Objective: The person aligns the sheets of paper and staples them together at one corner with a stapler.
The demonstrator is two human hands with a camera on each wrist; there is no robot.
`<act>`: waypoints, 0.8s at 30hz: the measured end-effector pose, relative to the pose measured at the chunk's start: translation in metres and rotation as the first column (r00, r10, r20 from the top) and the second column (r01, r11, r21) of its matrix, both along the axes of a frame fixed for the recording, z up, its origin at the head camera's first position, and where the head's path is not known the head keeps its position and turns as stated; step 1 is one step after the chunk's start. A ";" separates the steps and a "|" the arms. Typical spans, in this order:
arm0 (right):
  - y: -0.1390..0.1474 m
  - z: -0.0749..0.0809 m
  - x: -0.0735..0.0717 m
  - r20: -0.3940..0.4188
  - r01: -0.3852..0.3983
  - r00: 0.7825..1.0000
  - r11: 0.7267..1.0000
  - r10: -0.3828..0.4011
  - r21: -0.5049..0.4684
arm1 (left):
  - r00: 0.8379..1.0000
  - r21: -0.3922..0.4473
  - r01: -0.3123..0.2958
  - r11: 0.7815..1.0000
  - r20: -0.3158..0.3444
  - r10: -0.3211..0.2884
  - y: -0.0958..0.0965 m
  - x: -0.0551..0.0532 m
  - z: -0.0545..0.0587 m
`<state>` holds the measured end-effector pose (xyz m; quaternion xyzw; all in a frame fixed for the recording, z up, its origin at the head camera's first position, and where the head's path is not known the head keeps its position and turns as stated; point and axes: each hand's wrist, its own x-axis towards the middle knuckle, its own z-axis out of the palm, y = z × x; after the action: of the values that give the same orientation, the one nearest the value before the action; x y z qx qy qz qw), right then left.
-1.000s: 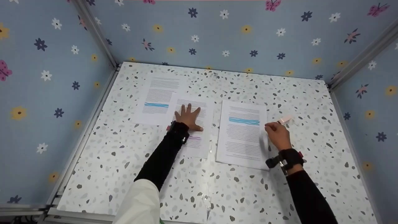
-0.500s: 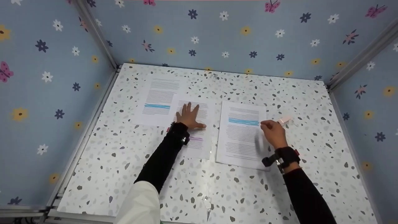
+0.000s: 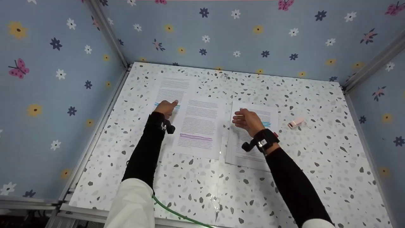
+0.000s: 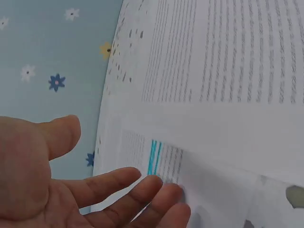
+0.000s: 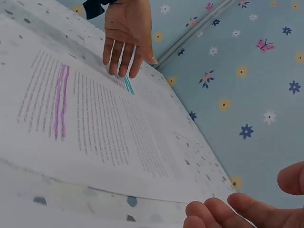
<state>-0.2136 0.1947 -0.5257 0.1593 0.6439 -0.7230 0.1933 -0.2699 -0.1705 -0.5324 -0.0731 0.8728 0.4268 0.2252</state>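
My left hand (image 3: pixel 165 108) hovers over the left printed sheet (image 3: pixel 173 83), covering part of its blue highlighted lines. In the left wrist view its fingers (image 4: pixel 114 183) are extended and slightly bent, with nothing in them. Overlapping that sheet is the middle page (image 3: pixel 199 126), which has a purple highlighted line (image 5: pixel 61 102) near its lower end. Above the stack of paper (image 3: pixel 243 158) on the right, my right hand (image 3: pixel 248 121) faces its palm toward the middle page. It holds nothing, and its fingers are loosely extended. The hand and forearm partly hide the stack's blue highlighting (image 3: pixel 266 124).
A small pale pink object (image 3: pixel 296 123) with a dark end lies right of the stack. Flowered panels (image 3: pixel 221 38) rise behind and beside the speckled table (image 3: pixel 190 190). A green cord (image 3: pixel 177 213) hangs along the front edge, by the left sleeve.
My left hand has lifted off the middle page and shifted left over the left sheet. The right hand has moved left from the stack's right edge to above it, its pinched fingers now extended.
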 end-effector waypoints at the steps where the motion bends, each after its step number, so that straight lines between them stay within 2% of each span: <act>1: -0.005 -0.004 -0.003 0.038 0.007 0.999 1.000 -0.006 -0.023 | 0.999 0.040 -0.033 0.999 0.033 0.032 -0.004 0.001 -0.002; 3: -0.013 -0.011 -0.007 0.093 0.019 0.996 0.998 -0.014 -0.056 | 0.990 0.143 -0.111 0.983 0.098 0.098 -0.008 0.002 -0.004; 5: -0.018 -0.017 -0.008 0.136 0.031 0.990 0.997 -0.022 -0.067 | 0.980 0.205 -0.178 0.963 0.127 0.154 -0.008 0.005 -0.003; 7: -0.023 -0.022 -0.009 0.174 0.045 0.984 0.997 -0.033 -0.068 | 0.973 0.253 -0.217 0.943 0.137 0.187 -0.008 0.005 -0.004; 9: -0.026 -0.024 -0.009 0.201 0.056 0.979 0.996 -0.041 -0.066 | 0.969 0.267 -0.237 0.934 0.134 0.208 -0.007 0.004 -0.005; 14: -0.031 -0.027 -0.012 0.226 0.069 0.972 0.997 -0.057 -0.043 | 0.976 0.221 -0.215 0.951 0.090 0.200 -0.009 0.001 -0.008; 20: -0.035 -0.028 -0.013 0.231 0.058 0.971 0.998 -0.054 -0.014 | 0.985 0.196 -0.171 0.966 0.072 0.159 -0.015 0.004 -0.010; 24: -0.038 -0.028 -0.011 0.225 0.046 0.973 0.999 -0.043 -0.008 | 0.978 0.243 -0.202 0.949 0.109 0.180 -0.015 0.007 -0.011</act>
<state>-0.2248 0.1564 -0.5538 0.2533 0.6091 -0.7088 0.2498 -0.2627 -0.1858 -0.5437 -0.1463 0.7895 0.5509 0.2274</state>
